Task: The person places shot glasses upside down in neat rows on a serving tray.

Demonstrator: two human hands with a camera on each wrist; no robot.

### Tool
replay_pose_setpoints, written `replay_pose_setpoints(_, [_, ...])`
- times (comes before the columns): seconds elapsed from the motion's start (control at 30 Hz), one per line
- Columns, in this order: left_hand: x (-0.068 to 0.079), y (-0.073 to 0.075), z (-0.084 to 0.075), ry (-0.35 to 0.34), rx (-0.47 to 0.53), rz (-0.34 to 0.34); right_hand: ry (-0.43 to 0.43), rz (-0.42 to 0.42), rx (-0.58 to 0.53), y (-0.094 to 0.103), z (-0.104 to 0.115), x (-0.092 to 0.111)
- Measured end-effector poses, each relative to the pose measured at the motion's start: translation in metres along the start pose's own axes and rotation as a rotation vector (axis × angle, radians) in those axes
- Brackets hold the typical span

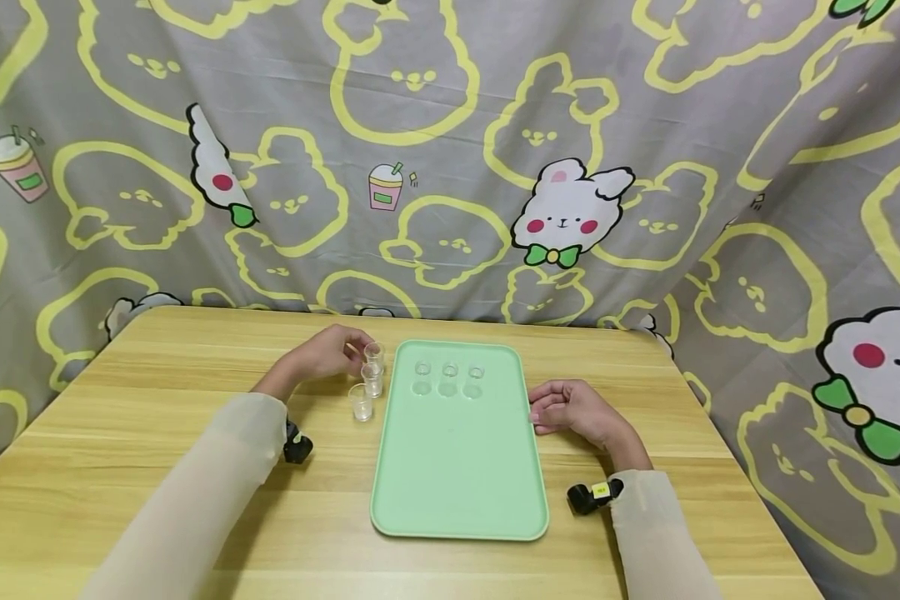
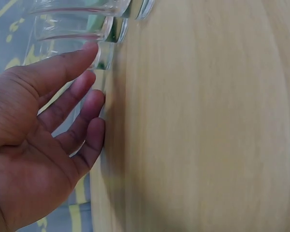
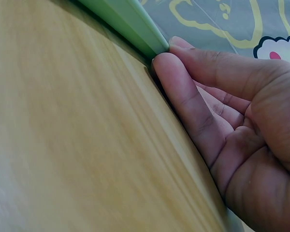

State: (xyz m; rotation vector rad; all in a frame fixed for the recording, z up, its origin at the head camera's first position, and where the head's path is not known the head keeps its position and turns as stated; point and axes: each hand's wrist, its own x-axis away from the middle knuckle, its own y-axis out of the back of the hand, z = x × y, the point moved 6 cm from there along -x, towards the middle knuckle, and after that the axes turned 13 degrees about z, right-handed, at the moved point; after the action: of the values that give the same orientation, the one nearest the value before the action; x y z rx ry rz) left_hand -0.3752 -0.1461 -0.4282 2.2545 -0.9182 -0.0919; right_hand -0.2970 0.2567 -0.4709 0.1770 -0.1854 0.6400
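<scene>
Three small clear shot glasses [image 1: 362,403] stand rim up on the table, left of a light green tray [image 1: 457,475]. My left hand [image 1: 336,352] is at the farthest of them, its thumb and forefinger about the glass. In the left wrist view, the thumb of the left hand [image 2: 43,121] overlaps that glass [image 2: 105,57]; the forefinger is mostly hidden and the other fingers are loosely bent. Three more small glasses [image 1: 448,380] form a row across the tray's far part. My right hand [image 1: 576,410] pinches the tray's right edge between thumb and finger, as the right wrist view shows.
A wooden table [image 1: 307,517] carries everything. Behind it and to the right hangs a grey curtain [image 1: 450,167] with yellow cartoon outlines. A black wrist camera [image 1: 297,443] sits at the left cuff and another black camera [image 1: 591,497] at the right cuff.
</scene>
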Motion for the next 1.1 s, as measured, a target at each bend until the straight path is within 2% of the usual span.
replay_pose_setpoints(0.3, [-0.003,-0.006,0.0,-0.038,-0.026,0.026,0.002,0.002,0.002,0.0,0.001,0.0])
replay_pose_setpoints(0.5, [-0.001,-0.003,0.0,-0.023,-0.015,-0.004,0.018,0.019,0.008,-0.001,0.002,0.001])
replay_pose_setpoints(0.63, [0.002,0.001,0.003,0.009,0.025,-0.052,0.02,0.025,0.004,-0.002,0.002,0.002])
replay_pose_setpoints(0.83, [0.007,0.013,0.002,0.045,0.021,-0.126,0.023,0.022,0.001,-0.002,0.003,0.002])
replay_pose_setpoints(1.1, [0.014,0.031,-0.011,0.01,-0.017,-0.177,0.024,0.026,0.009,-0.001,0.002,0.002])
